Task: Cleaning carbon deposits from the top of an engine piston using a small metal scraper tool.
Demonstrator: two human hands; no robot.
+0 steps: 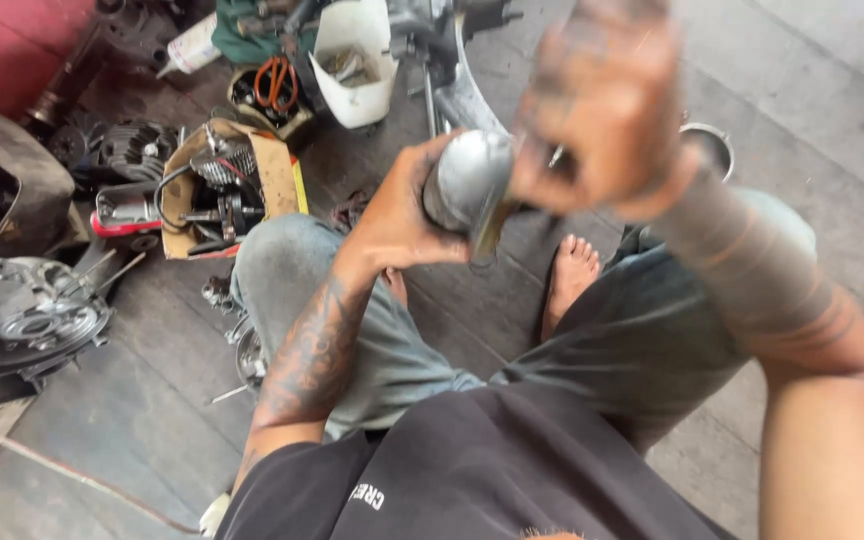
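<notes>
My left hand point(397, 215) grips a rounded, shiny metal engine part point(467, 180) from its left side, holding it up over my knees. My right hand point(597, 110) is raised close to the camera and blurred; its fingers are curled against the part's right side, and a thin metal tool tip point(556, 155) shows under them. Whether the right hand holds that tool I cannot tell for sure. I sit on the floor with grey trousers and a bare foot point(570, 275) below the part.
A cardboard box of engine parts point(227, 185) lies left of my knee. An engine casing point(27, 315) sits at far left. A white plastic container point(352, 60) stands at the top. A metal bowl point(707, 145) is behind my right arm.
</notes>
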